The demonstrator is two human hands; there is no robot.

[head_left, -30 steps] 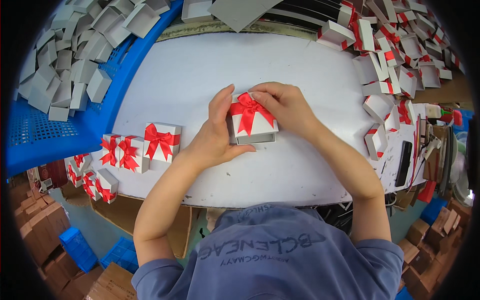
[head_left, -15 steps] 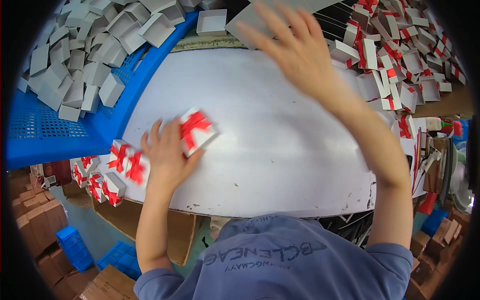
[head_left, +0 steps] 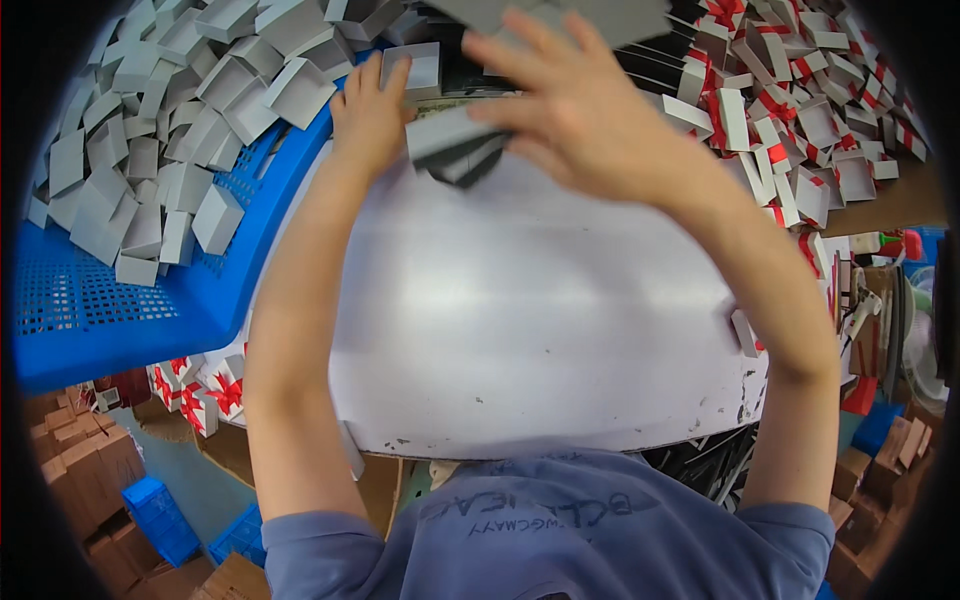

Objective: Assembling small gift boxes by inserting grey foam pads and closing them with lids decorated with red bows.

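My right hand (head_left: 585, 125) is raised over the far part of the table, slightly blurred. Its lower fingers and thumb pinch a grey piece with a black underside (head_left: 455, 140), seemingly bent card; its other fingers are spread. At the far left, my left hand (head_left: 368, 118) has its thumb and fingers either side of the near wall of a small open white box (head_left: 420, 72). That box stands at the table's back edge. A stack of flat grey sheets (head_left: 600, 18) lies behind my right hand, partly hidden by it.
A blue perforated crate (head_left: 230, 300) heaped with open grey-white boxes (head_left: 215, 135) is at left. White boxes with red ribbon (head_left: 790, 110) pile up at far right. Several bow-tied boxes (head_left: 205, 408) sit at the left front corner. A white table (head_left: 540, 300) spans the middle.
My left hand has let go of the bow-tied box at left and moved away to the open white box. My right hand has come nearer, with the grey-and-black piece now in it.
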